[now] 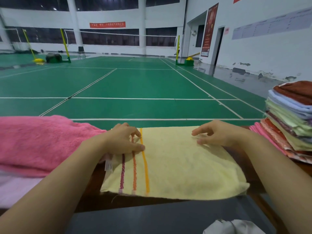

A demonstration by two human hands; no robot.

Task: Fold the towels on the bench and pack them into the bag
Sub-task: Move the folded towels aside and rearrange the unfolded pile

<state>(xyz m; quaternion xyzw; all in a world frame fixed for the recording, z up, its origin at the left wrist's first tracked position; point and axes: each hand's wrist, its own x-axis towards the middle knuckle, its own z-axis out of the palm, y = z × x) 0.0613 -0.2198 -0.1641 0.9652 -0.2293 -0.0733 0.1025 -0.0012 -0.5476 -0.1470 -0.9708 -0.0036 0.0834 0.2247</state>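
Observation:
A pale yellow towel (177, 168) with three coloured stripes lies folded flat on the dark wooden bench (94, 200) in front of me. My left hand (123, 141) rests on its far left part, over the stripes, fingers loosely bent. Over the towel's far right part is my right hand (217, 134), fingers relaxed, fingertips touching the cloth. Neither hand grips anything. A pink towel (38, 142) lies bunched at the left. No bag is clearly recognisable.
A tall stack of folded towels (290, 122) in several colours stands at the right end of the bench. A grey-white cloth (233, 227) shows at the bottom edge. Beyond the bench is a green badminton court with nets.

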